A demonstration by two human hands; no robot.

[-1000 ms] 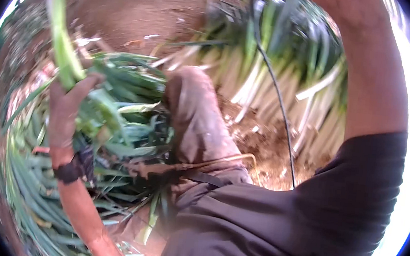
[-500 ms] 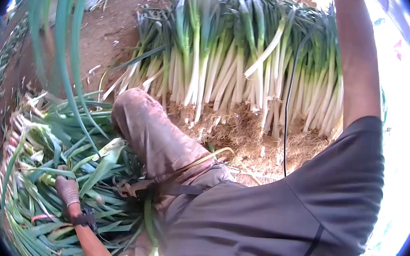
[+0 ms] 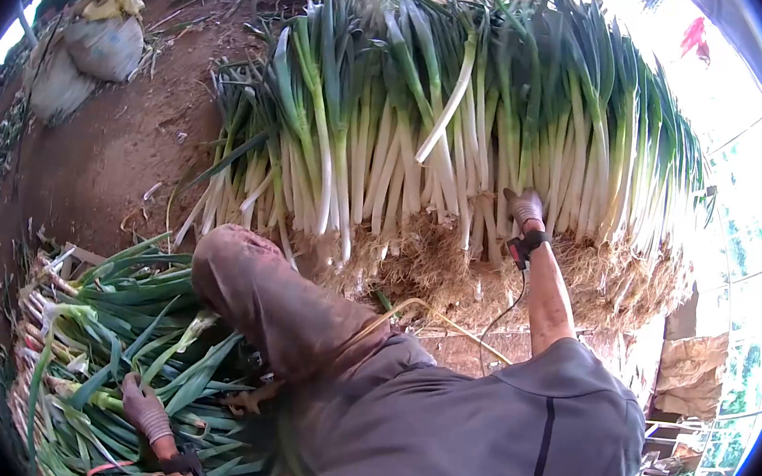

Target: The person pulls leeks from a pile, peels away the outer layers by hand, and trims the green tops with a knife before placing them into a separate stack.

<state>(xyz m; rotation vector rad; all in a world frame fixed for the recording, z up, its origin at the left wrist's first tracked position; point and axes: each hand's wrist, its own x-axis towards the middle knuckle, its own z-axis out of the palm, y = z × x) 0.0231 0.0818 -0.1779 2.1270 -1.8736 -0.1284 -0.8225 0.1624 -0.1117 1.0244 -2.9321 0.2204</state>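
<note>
My left hand (image 3: 143, 406), in a ribbed glove, is closed around the stalk of a long green onion (image 3: 91, 394) in the loose pile at lower left. My gloved right hand (image 3: 524, 206) reaches into the tight row of green onions (image 3: 388, 161) ahead of me. Its fingers are on a white stalk, just above the roots; they are partly tucked between stalks. These onions have dark green leaves at the top, long white stems and tangled brown roots (image 3: 435, 252) toward me. Both wrists wear dark straps.
My bent knee (image 3: 241, 266) stands between the loose pile and the row. Pale stuffed sacks (image 3: 101, 46) sit at upper left on bare brown soil (image 3: 102, 179). A dark cable (image 3: 497, 318) hangs from the right wrist device. Brown paper-like sheeting (image 3: 692, 373) is at the right.
My right arm has come down from the top edge to the onion row, and its hand is now visible. Long leaves arching at upper left are gone. My left hand stays at the loose pile.
</note>
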